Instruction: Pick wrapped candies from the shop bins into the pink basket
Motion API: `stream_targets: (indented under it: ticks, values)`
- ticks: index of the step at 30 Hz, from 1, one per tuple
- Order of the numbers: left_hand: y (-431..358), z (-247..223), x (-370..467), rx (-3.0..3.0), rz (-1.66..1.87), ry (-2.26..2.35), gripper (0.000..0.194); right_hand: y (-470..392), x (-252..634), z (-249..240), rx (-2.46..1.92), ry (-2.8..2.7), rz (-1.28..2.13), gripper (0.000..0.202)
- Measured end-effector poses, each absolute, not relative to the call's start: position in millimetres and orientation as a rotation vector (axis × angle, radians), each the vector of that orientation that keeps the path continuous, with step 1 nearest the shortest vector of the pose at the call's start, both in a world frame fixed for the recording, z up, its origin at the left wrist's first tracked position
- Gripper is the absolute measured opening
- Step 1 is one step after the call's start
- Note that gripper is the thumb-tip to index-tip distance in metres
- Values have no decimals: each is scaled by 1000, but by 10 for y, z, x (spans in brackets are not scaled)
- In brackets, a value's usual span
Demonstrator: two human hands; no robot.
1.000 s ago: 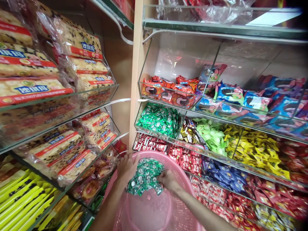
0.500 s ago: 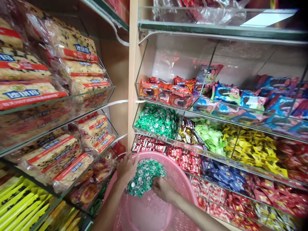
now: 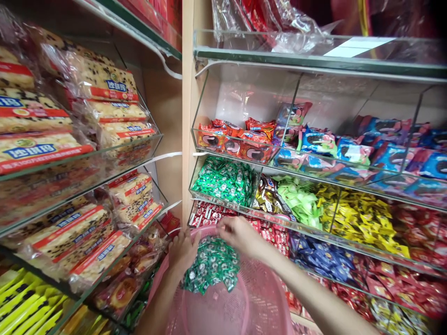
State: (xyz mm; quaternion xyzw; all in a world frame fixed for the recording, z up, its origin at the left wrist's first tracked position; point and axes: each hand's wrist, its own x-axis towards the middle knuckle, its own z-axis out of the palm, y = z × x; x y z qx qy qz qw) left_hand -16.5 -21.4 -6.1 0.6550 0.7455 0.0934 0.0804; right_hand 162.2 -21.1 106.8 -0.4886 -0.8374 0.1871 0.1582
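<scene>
A pink perforated plastic basket (image 3: 258,298) is tilted below the shelves, with a heap of green-wrapped candies (image 3: 213,267) in its far part. My left hand (image 3: 183,253) is closed over the basket's far left rim, beside the candies. Above the far rim is my right hand (image 3: 239,235), its fingers curled together; whatever they hold, if anything, is hidden. Just behind it, a clear shelf compartment holds more green-wrapped candies (image 3: 225,181).
Packaged sesame-dotted pastries (image 3: 104,83) fill the glass shelves on the left. A wooden post (image 3: 187,116) divides the two shelf units. To the right are yellow candies (image 3: 359,214), pale green packets (image 3: 300,197), blue candies (image 3: 319,256) and red eye-printed packets (image 3: 232,146).
My right hand has risen from the candy heap to above the basket's far rim. My left hand stays on the rim. The view has tilted up and shifted slightly right.
</scene>
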Motion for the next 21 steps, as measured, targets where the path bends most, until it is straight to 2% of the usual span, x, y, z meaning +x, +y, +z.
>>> stream_targets:
  ticks: [4,8,21]
  values:
    - [-211,-40,-154,1953,276,2236,57,173,1595,1537,-1565,-2305,161,28]
    - [-220,-17,-166,1945,311,2230,58,551,1555,1573,-1957,-2192,-176,27]
    - [-225,-36,-198,1945,306,2244,59,840,1488,1370,-2135,-2179,-118,28]
